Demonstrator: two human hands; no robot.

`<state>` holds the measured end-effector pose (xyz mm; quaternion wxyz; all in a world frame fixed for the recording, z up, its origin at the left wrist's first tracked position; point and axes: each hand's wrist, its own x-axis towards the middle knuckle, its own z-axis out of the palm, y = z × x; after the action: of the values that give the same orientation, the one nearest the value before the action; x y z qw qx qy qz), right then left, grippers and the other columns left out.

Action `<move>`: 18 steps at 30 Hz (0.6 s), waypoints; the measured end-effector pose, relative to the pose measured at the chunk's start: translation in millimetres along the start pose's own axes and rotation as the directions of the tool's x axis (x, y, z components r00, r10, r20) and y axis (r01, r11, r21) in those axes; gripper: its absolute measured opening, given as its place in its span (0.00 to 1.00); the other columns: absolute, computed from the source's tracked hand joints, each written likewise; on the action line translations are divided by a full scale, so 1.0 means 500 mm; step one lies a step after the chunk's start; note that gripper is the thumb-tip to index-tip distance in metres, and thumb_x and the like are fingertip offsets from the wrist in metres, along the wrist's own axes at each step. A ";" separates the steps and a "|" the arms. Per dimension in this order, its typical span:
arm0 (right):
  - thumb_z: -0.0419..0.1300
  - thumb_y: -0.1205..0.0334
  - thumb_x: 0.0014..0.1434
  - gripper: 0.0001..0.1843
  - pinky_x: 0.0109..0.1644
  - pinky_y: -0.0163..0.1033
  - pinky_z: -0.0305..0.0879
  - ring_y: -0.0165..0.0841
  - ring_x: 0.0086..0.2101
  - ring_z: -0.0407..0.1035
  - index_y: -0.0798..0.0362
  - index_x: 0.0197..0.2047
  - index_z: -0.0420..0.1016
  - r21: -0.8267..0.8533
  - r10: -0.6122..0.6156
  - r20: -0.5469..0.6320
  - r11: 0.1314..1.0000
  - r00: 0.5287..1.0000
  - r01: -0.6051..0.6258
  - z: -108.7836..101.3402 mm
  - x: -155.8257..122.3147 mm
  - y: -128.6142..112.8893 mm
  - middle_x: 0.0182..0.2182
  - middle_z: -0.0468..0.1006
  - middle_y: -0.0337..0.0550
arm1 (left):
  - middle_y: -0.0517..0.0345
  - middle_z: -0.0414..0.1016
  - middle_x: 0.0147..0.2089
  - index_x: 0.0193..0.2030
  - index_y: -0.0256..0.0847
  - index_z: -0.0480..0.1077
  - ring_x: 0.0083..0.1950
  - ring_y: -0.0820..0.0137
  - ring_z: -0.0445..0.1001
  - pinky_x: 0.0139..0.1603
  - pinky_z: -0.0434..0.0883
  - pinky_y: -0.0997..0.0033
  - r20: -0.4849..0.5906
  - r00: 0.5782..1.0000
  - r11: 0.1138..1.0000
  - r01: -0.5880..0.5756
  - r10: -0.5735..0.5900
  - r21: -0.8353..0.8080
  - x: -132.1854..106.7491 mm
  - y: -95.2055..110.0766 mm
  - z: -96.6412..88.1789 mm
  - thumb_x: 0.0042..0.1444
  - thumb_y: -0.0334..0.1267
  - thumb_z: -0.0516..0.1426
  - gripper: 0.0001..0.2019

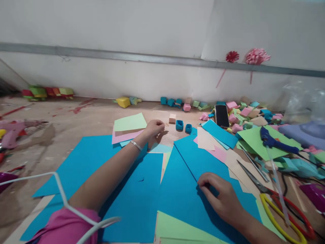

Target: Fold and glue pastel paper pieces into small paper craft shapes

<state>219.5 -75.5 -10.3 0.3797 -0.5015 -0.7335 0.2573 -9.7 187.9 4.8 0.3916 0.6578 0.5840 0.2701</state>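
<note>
My right hand (222, 195) has thumb and forefinger pinched on the end of a narrow blue paper strip (185, 161), which slants up and left over blue paper sheets (175, 196). Farther forward, my left hand (155, 128) is closed at the fingertips; anything between them is too small to make out. It is beside a stack of green and pink paper pieces (130, 122). Just right of it are a small peach paper box (172, 118) and two small open blue paper boxes (179, 125).
Scissors (274, 203) with red and yellow handles and a blue glue gun (278, 141) lie at right. Behind them are a phone (221, 116) and many folded paper pieces (247, 113). A pink glue gun (15, 130) is at far left. A white cable (61, 186) crosses the lower left.
</note>
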 end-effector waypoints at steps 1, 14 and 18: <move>0.51 0.67 0.65 0.06 0.34 0.37 0.63 0.32 0.32 0.67 0.49 0.36 0.66 -0.003 0.005 0.004 1.000 1.000 -0.005 -0.001 0.000 0.003 0.33 0.73 0.43 | 0.59 0.73 0.32 0.37 0.34 0.71 0.29 0.74 0.71 0.31 0.71 0.72 -0.002 1.000 0.998 0.007 -0.007 0.056 0.010 -0.009 0.003 0.61 0.39 0.58 0.09; 0.54 0.69 0.63 0.06 0.44 0.34 0.67 0.31 0.40 0.71 0.49 0.38 0.68 -0.197 -0.043 -0.193 0.980 0.980 0.005 -0.083 0.004 -0.046 0.37 0.75 0.41 | 0.41 0.76 0.47 0.46 0.31 0.75 0.48 0.57 0.72 0.50 0.67 0.57 -0.024 0.958 0.873 -0.252 0.287 0.417 0.009 0.014 -0.004 0.59 0.32 0.53 0.12; 0.55 0.68 0.63 0.05 0.44 0.36 0.65 0.33 0.39 0.72 0.50 0.41 0.70 -0.580 -0.142 -0.194 0.815 0.971 0.003 -0.170 0.016 -0.049 0.37 0.77 0.42 | 0.52 0.78 0.43 0.42 0.40 0.77 0.44 0.63 0.74 0.46 0.68 0.67 0.317 0.814 0.749 -0.575 0.486 0.329 -0.049 0.065 0.044 0.57 0.37 0.56 0.09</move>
<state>273.6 -77.3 59.9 0.3016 -0.5904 -0.7470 -0.0502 21.9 159.1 22.5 0.2107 0.8887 0.3697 0.1704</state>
